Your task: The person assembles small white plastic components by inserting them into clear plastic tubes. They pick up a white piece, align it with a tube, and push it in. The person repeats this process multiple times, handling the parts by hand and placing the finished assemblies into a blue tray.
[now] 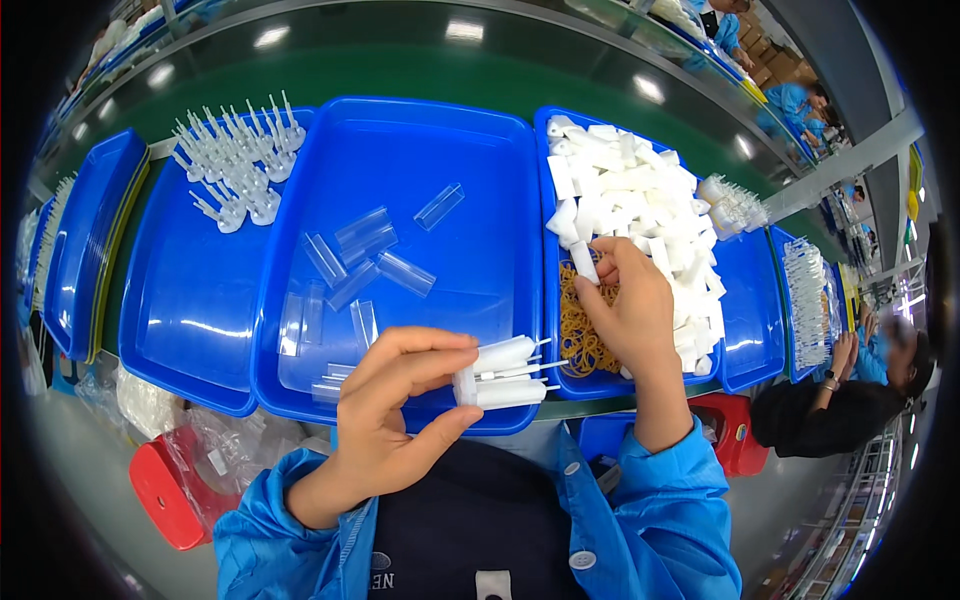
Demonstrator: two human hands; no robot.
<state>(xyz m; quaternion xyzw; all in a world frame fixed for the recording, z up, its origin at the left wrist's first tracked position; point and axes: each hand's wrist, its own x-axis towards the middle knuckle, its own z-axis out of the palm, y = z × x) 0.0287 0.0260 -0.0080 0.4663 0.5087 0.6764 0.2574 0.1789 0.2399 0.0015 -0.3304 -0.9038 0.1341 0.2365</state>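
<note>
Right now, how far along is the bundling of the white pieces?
Done: the left hand holds a small bundle of white pieces. In hand: the right hand picks another piece above the rubber bands. Left: a big white pile fills the right tray; no band visible on the bundle.

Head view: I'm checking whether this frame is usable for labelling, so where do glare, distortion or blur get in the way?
In the head view, ceiling lights glare off the green belt and streak the middle blue tray; fisheye bends the tray edges and blackens the corners; the left hand and its white tube bundle are sharp, while the seated person at right is smeared.
</note>
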